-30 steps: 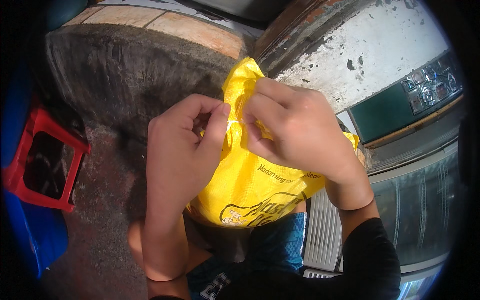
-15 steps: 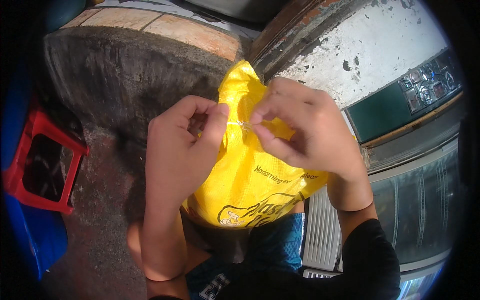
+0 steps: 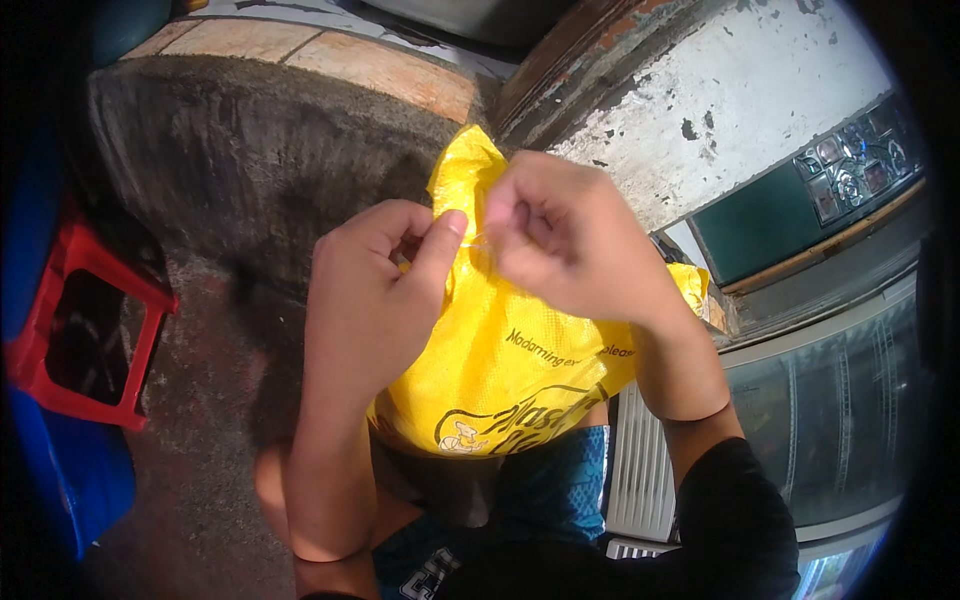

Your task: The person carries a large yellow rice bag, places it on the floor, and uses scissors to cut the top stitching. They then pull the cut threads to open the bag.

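A yellow woven plastic sack (image 3: 500,350) with dark print stands in front of my knees, its top bunched to an upright corner. A thin white string (image 3: 473,244) shows across the sack just below that corner. My left hand (image 3: 370,295) is closed on the sack's left edge, its thumb on the front beside the string and its fingers partly hidden behind. My right hand (image 3: 575,235) is curled in a pinch at the right end of the string, slightly blurred. Its fingertips hide that end of the string.
To the left stands a red plastic stool (image 3: 60,330) beside something blue (image 3: 90,480). A dark concrete ledge (image 3: 240,170) with orange tiles runs behind the sack. At the right are a peeling white panel (image 3: 720,110) and a glass-fronted cabinet (image 3: 830,430).
My right hand has shifted left toward my left thumb, its fingers curling tighter. The sack's top corner leans slightly left, and more yellow sack shows behind my right wrist.
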Demonstrator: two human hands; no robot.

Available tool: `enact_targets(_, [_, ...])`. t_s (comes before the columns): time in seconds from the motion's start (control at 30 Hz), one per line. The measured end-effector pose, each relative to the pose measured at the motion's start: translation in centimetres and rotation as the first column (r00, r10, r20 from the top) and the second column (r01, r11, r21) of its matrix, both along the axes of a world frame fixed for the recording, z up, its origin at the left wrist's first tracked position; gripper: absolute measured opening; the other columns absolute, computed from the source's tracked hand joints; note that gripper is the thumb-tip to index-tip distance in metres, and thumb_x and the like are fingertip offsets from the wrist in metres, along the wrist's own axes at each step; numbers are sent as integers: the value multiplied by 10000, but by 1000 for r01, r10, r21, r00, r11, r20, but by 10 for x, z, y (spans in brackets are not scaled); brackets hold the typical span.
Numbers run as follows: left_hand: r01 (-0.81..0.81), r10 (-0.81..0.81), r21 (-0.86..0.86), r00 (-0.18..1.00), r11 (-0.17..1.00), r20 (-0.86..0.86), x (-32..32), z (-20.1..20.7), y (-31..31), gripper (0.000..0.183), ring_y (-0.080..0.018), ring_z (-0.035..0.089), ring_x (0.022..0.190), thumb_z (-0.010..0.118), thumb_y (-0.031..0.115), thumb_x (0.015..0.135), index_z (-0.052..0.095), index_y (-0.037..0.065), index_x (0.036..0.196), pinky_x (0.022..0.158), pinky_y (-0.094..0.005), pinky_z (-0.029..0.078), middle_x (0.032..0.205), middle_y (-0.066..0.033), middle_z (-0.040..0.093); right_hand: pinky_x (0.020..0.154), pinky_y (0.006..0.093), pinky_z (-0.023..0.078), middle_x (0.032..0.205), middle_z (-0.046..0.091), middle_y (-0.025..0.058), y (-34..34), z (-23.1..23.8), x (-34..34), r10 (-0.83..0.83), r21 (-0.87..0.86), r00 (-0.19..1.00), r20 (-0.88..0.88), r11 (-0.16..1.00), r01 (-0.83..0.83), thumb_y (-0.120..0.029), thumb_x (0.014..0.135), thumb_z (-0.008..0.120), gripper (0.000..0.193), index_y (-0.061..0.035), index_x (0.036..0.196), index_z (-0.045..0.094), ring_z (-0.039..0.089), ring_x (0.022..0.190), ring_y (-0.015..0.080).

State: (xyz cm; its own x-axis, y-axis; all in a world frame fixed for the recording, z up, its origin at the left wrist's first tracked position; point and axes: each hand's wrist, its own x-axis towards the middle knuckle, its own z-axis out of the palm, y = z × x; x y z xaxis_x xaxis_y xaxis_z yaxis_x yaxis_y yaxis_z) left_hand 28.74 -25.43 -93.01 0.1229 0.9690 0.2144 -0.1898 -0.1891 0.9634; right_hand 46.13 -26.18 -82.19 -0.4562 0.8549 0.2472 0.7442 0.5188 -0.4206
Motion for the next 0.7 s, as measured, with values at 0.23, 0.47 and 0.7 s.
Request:
enact_targets(0.23, [29, -28, -46, 999, 999, 27, -2, 0, 3, 272, -88, 560, 596, 708, 208, 946, 692, -43, 841, 558, -275, 428, 643, -75, 625, 602, 221, 413, 827, 576, -7, -13, 21, 9, 52, 70, 998, -37, 996, -49, -22, 896, 686, 64, 2, 932, 639, 521, 693, 56])
enact_targets(0.47, [-8, 5, 38, 997, 999, 78, -1, -10, -1, 200, -40, 535, 641, 716, 147, 961, 700, -39, 887, 562, -241, 420, 716, -11, 642, 584, 246, 465, 893, 687, 85, -34, 16, 22, 162, 176, 982, 93, 968, -177, -15, 878, 695, 78, -12, 953, 715, 623, 689, 143])
enact_targets(0.7, [-200, 307, 502, 941, 841, -140, -28, 12, -11, 82, -128, 577, 844, 671, -32, 951, 631, -8, 1019, 751, -256, 469, 946, -52, 604, 686, 294, 528, 824, 696, 118, -163, 53, 158, -720, 335, 658, -220, 578, 744, -26, 895, 646, 108, 0, 984, 700, 682, 752, 188])
